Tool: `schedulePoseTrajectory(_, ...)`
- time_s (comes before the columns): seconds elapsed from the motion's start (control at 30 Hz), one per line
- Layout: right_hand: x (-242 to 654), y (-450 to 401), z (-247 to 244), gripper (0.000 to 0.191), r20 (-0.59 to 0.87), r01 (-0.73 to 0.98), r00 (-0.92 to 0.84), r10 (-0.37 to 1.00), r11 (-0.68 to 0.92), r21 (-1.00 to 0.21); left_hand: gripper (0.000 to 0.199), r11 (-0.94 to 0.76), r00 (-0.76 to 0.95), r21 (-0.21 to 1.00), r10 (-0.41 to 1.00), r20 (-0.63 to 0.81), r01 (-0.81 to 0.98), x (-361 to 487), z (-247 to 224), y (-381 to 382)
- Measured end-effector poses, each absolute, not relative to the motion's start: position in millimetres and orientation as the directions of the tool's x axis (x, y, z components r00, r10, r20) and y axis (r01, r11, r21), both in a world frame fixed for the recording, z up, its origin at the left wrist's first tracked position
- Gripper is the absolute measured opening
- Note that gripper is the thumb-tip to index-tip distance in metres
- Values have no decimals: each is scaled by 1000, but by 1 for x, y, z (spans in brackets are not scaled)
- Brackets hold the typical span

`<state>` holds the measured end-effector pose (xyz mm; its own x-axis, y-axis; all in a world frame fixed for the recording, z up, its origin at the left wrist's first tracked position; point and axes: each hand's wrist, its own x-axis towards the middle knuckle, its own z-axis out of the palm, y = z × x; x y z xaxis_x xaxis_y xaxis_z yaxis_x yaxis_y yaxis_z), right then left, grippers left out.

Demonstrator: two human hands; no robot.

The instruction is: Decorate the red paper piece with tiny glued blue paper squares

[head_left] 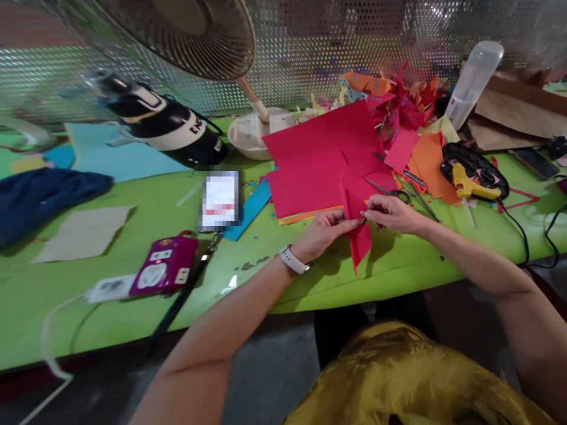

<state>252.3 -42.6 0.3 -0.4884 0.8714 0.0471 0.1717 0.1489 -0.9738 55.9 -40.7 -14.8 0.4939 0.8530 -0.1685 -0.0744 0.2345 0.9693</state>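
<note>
A folded piece of red paper (pixel 361 242) is held upright above the table's front edge. My left hand (pixel 325 231) pinches it from the left, thumb stretched across its middle. My right hand (pixel 392 213) is closed at its right side, fingertips meeting the left thumb at the paper; a tiny thing at those fingertips is too small to make out. Behind the hands lie large red paper sheets (pixel 305 159), with orange and yellow sheets showing beneath. Scissors (pixel 392 192) rest just beyond my right hand, and tweezers (pixel 423 203) lie beside them.
On the green table (pixel 266 271) stand a fan (pixel 263 118) and a tilted black bottle (pixel 177 130). A yellow glue gun (pixel 476 186) rests on a black palette-like tray. Pinwheel-like paper pieces (pixel 403 106) are heaped behind. A purple power adapter (pixel 163 265) and lanyard lie left.
</note>
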Motion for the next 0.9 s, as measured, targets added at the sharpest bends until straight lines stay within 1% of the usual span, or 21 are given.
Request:
schedulePoseTrajectory(0.13, 250, -45, -1, 18, 53, 231, -481, 875, 185, -955, 33, 219, 500, 974, 851, -161, -60, 55, -16, -40)
schedulePoseTrajectory(0.43, 249, -44, -3, 18, 45, 163, -465, 884, 135, -977, 32, 263, 492, 962, 848, -197, -68, 55, -15, -39)
schedulePoseTrajectory(0.57, 249, -44, -3, 19, 33, 176, -468, 883, 130, -976, 28, 283, 498, 957, 840, -213, -67, 55, -14, -39)
schedulePoseTrajectory(0.9, 248, -46, -4, 16, 13, 183, -467, 884, 111, -977, 23, 238, 535, 968, 830, -159, -83, 53, -20, -36)
